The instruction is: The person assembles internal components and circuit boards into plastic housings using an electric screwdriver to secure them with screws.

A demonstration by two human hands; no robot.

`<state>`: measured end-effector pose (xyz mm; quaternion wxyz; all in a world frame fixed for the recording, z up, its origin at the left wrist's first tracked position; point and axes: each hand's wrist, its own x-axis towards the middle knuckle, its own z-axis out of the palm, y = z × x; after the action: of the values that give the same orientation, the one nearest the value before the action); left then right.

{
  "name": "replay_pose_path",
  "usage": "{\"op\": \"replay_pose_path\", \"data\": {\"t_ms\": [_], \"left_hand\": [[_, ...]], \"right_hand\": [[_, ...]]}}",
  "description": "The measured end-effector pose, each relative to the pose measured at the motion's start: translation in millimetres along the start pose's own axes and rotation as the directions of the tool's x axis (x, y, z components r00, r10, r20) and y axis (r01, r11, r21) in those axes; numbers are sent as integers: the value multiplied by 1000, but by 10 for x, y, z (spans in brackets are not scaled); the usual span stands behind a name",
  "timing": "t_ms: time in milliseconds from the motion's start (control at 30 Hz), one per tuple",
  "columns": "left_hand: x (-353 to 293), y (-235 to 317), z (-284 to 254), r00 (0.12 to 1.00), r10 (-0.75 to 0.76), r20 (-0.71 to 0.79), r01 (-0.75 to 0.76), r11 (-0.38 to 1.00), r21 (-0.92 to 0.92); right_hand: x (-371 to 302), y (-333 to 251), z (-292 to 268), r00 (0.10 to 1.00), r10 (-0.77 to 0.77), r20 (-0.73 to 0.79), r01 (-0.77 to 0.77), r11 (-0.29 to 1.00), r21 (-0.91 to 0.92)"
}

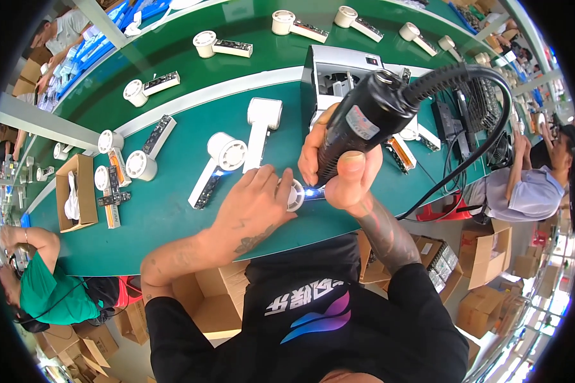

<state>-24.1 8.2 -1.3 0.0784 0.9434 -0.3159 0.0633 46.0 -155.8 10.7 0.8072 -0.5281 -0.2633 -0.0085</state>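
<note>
My right hand (353,173) is closed around a black electric screwdriver (372,105). The tool tilts down toward a white handheld fan (296,195) at the table's near edge, and a bright light (310,192) glows by its tip. The bit itself is hidden. My left hand (254,199) holds that fan by its round head, fingers curled over it; most of the fan's handle is hidden behind my right hand. Just beyond my left hand lie an open-handled fan (227,151) with its circuit board showing and a white fan (263,118) with a plain handle.
A grey machine (338,59) stands behind the screwdriver, whose thick cable (506,121) loops down at right. More fans (140,165) and a cardboard box (76,191) lie at left. A green conveyor (255,67) carries several fans. Co-workers sit at both sides.
</note>
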Motion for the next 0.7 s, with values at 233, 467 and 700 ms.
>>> {"op": "replay_pose_path", "data": {"t_ms": [233,467,700], "left_hand": [[8,-14,-7,1000,18,7,-18,1000,-5],[32,52,89,1000,-3,21,3,1000,-7],[5,91,93,1000,-25,-3,25,999,23]], "right_hand": [[-47,-16,-57,995,-62,74,64,997,-34],[209,-431,-504,965,-176,-195,190,980,56],[381,-347,-319,957,-267,-116,202,896,-395]]}}
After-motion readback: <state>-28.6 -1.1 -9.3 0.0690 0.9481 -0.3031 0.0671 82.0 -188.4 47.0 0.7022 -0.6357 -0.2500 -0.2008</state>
